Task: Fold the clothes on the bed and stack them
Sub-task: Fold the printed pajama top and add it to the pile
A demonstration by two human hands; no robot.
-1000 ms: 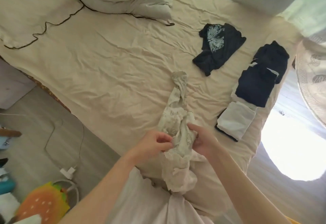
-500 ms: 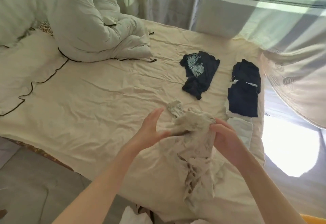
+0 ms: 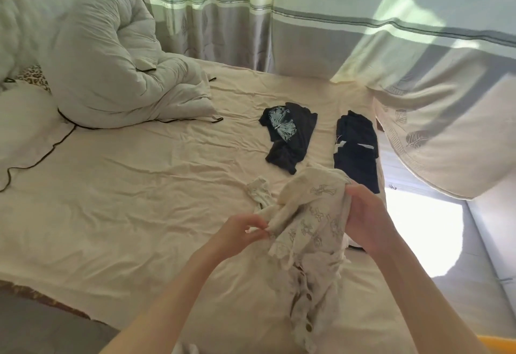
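A cream printed garment (image 3: 310, 222) with buttons hangs bunched between my hands above the bed's near right part. My left hand (image 3: 245, 232) pinches its left edge. My right hand (image 3: 363, 214) grips its upper right part. One end of the garment trails onto the sheet behind my left hand. A crumpled dark shirt with a pale print (image 3: 289, 133) lies on the bed beyond. To its right sits a stack of folded dark clothes (image 3: 356, 150), partly hidden by the garment and my right hand.
The bed (image 3: 139, 200) has a wrinkled cream sheet. A bunched pale duvet (image 3: 111, 69) lies at the back left beside a pillow (image 3: 25, 122). Curtains (image 3: 363, 32) hang behind and drape over the right corner. The floor shows at the lower left and right.
My view has tilted up from the bed's edge toward the curtains. Both hands lifted the cream garment and spread it apart; my left hand went from open fingers to pinching the edge.
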